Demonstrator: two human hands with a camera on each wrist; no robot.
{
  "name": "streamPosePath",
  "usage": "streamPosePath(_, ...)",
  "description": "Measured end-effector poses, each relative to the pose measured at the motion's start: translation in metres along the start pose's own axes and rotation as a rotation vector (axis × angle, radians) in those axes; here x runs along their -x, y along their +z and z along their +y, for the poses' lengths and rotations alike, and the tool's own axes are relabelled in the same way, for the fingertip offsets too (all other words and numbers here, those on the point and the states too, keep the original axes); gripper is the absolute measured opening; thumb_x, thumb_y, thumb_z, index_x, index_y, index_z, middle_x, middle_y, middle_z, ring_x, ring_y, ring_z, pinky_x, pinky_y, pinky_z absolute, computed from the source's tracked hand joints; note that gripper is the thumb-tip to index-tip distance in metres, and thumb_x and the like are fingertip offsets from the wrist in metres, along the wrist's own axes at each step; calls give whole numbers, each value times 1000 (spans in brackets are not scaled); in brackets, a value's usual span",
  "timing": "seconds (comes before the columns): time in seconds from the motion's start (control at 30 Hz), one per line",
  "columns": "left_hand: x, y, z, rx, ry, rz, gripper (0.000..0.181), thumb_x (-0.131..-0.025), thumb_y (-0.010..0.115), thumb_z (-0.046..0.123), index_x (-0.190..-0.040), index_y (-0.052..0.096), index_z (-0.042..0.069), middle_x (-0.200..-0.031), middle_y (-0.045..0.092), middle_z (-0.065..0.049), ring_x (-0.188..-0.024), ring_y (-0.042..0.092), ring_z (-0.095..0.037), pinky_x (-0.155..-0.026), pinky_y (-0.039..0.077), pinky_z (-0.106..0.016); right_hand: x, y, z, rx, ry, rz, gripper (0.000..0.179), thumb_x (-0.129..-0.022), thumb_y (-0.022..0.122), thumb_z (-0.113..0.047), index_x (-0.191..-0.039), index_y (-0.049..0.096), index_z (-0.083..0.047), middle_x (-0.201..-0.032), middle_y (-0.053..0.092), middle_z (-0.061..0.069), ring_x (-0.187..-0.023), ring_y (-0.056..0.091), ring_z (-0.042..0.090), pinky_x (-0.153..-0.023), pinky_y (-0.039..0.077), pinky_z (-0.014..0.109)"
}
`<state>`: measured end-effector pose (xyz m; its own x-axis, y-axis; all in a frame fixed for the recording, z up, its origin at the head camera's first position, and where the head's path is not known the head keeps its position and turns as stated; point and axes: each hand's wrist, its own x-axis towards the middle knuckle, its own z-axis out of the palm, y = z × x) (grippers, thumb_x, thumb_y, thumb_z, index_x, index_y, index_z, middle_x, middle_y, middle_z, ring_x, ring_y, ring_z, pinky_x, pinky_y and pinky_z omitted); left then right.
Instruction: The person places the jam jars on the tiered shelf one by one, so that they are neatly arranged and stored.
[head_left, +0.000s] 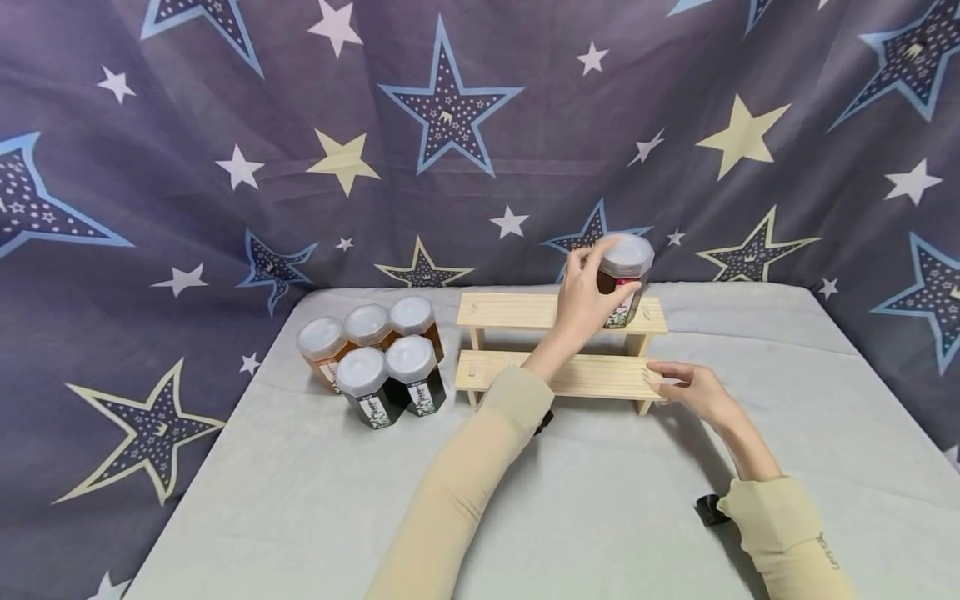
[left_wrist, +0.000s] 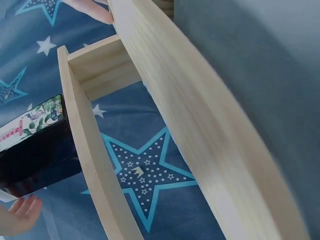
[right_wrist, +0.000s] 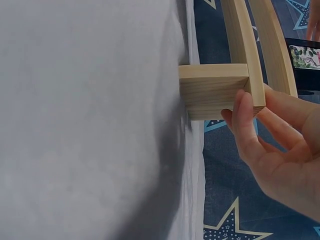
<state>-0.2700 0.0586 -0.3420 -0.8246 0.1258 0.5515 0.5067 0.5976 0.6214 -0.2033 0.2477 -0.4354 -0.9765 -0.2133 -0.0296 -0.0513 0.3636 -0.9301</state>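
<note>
A dark hexagonal jar with a pale lid stands upright at the right end of the upper tier of a two-tier wooden rack. My left hand grips this jar near its lid, thumb in front. In the left wrist view the base of the jar meets the upper plank. With thumb and fingers, my right hand pinches the right end of the lower tier; the right wrist view shows that hand at the plank's corner.
Left of the rack, several jars stand close together on the pale cloth: dark ones in front, amber ones behind. A star-patterned curtain hangs behind the table.
</note>
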Motion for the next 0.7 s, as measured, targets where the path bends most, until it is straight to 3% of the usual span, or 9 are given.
streamPosePath(0.27, 17, -13, -2, 50, 46, 69, 57, -79, 64, 33, -129, 41, 14, -117, 39, -9, -102, 48, -21, -83, 42, -33, -1, 2, 4, -14, -10, 11, 44, -83, 58, -6, -119, 45, 15, -116, 49, 32, -71, 60, 4, -68, 51, 33)
streamPosePath(0.4, 24, -21, -2, 81, 34, 71, 50, -81, 62, 31, -124, 44, 13, -119, 39, -9, -104, 48, -21, -83, 42, -31, -5, 0, 16, -33, -36, 16, 45, -81, 63, -14, -118, 51, 8, -109, 60, 16, -70, 62, 8, -65, 51, 30)
streamPosePath(0.57, 31, -36, -6, 136, 37, 64, 43, -82, 61, 25, -121, 48, 10, -119, 41, -9, -105, 48, -21, -86, 41, -29, -19, -7, 49, -62, -27, 20, 63, -70, 68, -44, -117, 56, -3, -98, 63, -10, -71, 62, 9, -63, 51, 26)
streamPosePath(0.67, 36, -48, -8, 164, 61, 43, 40, -83, 60, 22, -120, 50, 9, -118, 43, -9, -107, 46, -20, -89, 39, -28, -17, -7, 42, -35, -6, 18, 65, -73, 67, -41, -120, 53, 1, -103, 63, -1, -71, 62, 10, -66, 51, 28)
streamPosePath(0.7, 38, -52, -9, 164, 60, 28, 40, -83, 60, 22, -119, 50, 9, -118, 43, -9, -107, 46, -20, -90, 38, -28, -16, -6, 43, -42, -13, 15, 60, -73, 67, -41, -119, 55, -4, -102, 63, -3, -71, 62, 9, -65, 51, 28)
